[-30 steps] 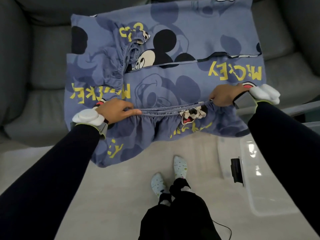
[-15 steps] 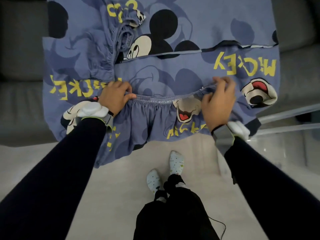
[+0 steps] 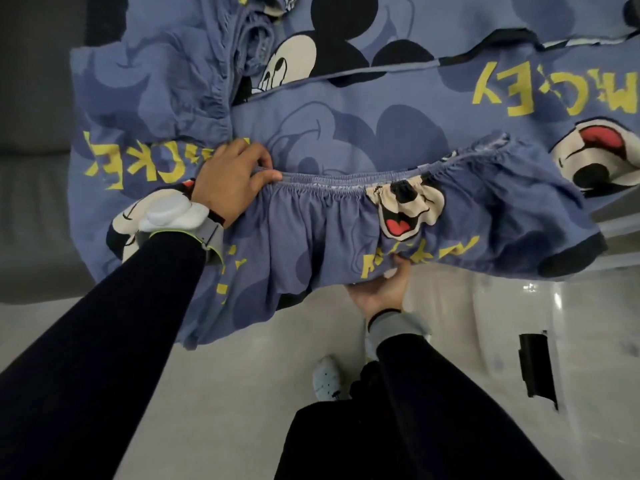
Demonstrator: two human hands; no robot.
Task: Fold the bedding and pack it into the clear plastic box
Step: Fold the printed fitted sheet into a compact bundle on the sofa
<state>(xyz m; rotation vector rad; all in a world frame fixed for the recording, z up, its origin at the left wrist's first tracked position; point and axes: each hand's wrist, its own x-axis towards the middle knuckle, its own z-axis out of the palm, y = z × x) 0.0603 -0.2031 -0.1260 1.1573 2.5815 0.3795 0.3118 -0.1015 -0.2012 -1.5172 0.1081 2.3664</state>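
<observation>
Pinching the elastic hem of the sheet point(image 3: 346, 133) with the left hand point(image 3: 230, 181), knuckles up, dark-sleeved arm stretched forward; gripping its hanging lower edge from below with the right hand point(image 3: 379, 289), fingertips hidden behind cloth.

Grey sofa point(image 3: 34, 202) behind a pale, glossy floor point(image 3: 225, 393).
</observation>
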